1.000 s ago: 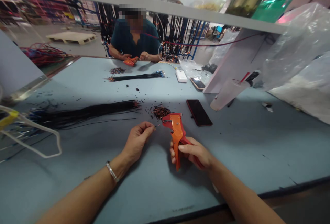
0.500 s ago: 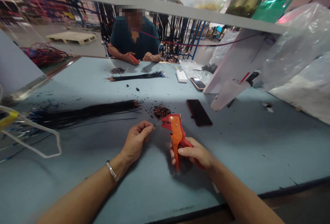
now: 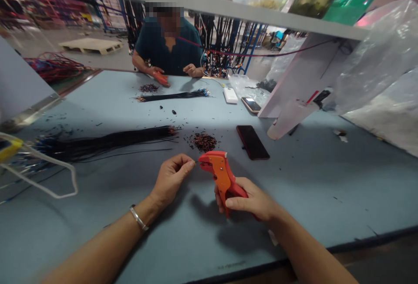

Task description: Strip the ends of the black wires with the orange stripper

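My left hand (image 3: 174,177) is closed, its thumb and forefinger pinching a thin black wire (image 3: 196,162). The wire's tip reaches the jaws of a red and orange wire stripper (image 3: 219,175); whether they bite on it I cannot tell. Wrapped round the stripper's handles is my right hand (image 3: 250,199), holding the tool tilted above the table. Just behind the jaws lies a pile of short black and copper offcuts (image 3: 204,142). A long bundle of black wires (image 3: 114,141) stretches to the left, with bare copper ends towards the pile.
A dark phone (image 3: 252,142) lies right of the pile. Farther back are a second wire bundle (image 3: 173,96), a white box (image 3: 230,95) and another phone (image 3: 251,105). Across the table a person (image 3: 168,44) holds a red tool. A shelf edge (image 3: 196,3) crosses overhead.
The stripper has moved left and slightly down, so its jaws now meet the wire's tip. My left hand has stayed nearly in place. The person opposite has shifted their red tool left.
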`<state>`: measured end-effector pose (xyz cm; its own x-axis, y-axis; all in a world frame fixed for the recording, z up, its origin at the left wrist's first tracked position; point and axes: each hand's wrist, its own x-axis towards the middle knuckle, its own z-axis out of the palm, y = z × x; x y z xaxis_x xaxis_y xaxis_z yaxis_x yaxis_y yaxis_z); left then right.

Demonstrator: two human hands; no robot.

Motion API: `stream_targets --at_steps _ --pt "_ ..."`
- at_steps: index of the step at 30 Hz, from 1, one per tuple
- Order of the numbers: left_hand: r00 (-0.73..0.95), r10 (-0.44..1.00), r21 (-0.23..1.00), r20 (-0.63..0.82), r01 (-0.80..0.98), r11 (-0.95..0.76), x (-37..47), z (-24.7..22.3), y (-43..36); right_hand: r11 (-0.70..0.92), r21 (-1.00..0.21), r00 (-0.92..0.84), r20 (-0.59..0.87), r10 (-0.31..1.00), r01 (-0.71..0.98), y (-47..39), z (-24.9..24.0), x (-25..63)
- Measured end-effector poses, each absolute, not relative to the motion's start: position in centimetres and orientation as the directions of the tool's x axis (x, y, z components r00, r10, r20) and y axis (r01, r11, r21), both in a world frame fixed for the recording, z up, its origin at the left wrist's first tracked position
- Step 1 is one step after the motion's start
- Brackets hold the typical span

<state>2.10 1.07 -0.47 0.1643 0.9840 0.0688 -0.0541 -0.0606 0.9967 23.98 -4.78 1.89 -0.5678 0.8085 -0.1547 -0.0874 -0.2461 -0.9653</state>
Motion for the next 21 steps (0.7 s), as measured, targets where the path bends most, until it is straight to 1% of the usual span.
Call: stream_targets --at_steps 3,8,10,15,21 --pt "0.133 0.99 0.995 0.055 -0.085 -0.044 2.19 -0.49 1.15 -0.234 -0.97 -0.576 -0.15 0.803 -0.073 -4.77 1.85 24.1" --pt "0.173 0.985 0.981 0.006 -0.19 0.027 2.15 -0.37 1.26 -0.255 -0.962 -0.571 -0.155 0.806 -0.098 -4.63 1.66 24.13" --pt "0.203 0.979 0.983 0.0 -0.179 0.038 2.02 -0.31 1.27 -0.261 -0.959 -0.565 -0.156 0.81 -0.109 -4.6 1.65 24.08" --pt "0.254 0.967 0.995 0.028 -0.096 -0.004 1.95 -0.21 1.07 -0.251 -0.964 -0.549 -0.164 0.82 -0.087 -4.71 1.9 23.88" --pt "0.144 0.988 0.997 0.06 -0.066 -0.051 2.62 0.07 0.5 -0.19 -0.981 -0.543 -0.146 0.827 -0.026 -4.93 2.24 23.69"
